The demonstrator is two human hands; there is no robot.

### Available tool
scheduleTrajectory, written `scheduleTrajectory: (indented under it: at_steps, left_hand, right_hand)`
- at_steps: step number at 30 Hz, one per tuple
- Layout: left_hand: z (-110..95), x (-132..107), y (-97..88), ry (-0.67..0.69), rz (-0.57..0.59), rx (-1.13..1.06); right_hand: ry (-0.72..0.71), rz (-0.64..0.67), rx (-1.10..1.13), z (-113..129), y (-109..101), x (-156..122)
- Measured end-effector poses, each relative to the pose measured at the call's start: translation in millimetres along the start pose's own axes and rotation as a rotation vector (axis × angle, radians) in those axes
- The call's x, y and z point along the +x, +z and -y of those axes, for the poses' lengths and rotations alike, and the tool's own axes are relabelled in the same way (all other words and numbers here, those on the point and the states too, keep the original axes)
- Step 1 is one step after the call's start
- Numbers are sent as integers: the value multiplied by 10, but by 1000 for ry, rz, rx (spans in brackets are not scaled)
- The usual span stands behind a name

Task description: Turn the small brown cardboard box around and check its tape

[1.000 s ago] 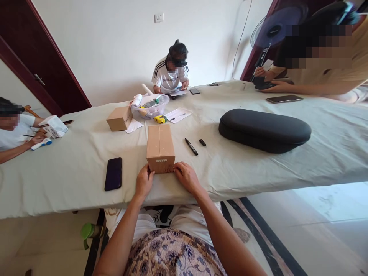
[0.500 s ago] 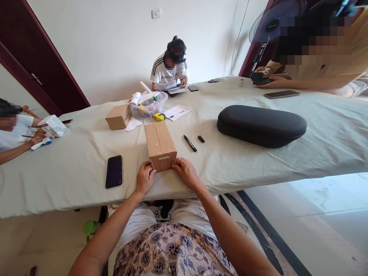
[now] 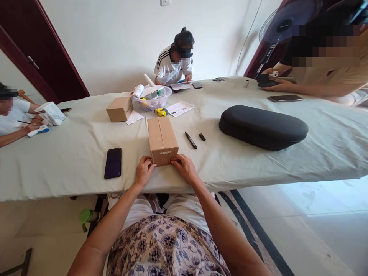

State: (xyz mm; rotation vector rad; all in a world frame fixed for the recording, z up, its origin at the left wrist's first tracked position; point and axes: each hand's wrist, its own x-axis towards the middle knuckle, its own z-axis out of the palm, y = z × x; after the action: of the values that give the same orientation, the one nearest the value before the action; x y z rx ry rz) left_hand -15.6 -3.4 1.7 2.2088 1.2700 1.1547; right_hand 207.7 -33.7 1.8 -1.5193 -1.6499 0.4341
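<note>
A taped cardboard box (image 3: 163,134) stands on the cloth-covered table in front of me, its printed end facing me. My left hand (image 3: 144,170) grips the near left corner low down, fingers curled and partly hidden by the box's side. At the near right corner my right hand (image 3: 184,167) has its thumb on the front face and its fingers along the side. To the right of the box lie an uncapped black marker (image 3: 191,140) and its cap (image 3: 202,137). A dark phone (image 3: 113,163) rests left of my left hand.
Behind the box are a second cardboard box (image 3: 119,109), a plastic basket (image 3: 152,100), a yellow tape measure (image 3: 161,112) and a paper (image 3: 180,109). A large black case (image 3: 263,127) lies right. Three other people sit around the table (image 3: 74,161). A green-lidded bottle (image 3: 86,216) is below.
The camera view has tilted and shifted slightly. Both hands keep the same places at the box's near corners. The person across the table has shifted their papers.
</note>
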Motion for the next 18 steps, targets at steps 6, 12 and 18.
scheduleTrajectory:
  at_steps: [6,12,18]
  left_hand:
    - [-29,-2,8,-29,31,109]
    - [-111,3,25,-95,63,317]
    - [-271,13,65,-206,69,543]
  right_hand:
    - [-17,-24,14,-34,36,-13]
    - [-49,3,-142,-42,42,-24]
    - [-18,-32,-398,63,159,-63]
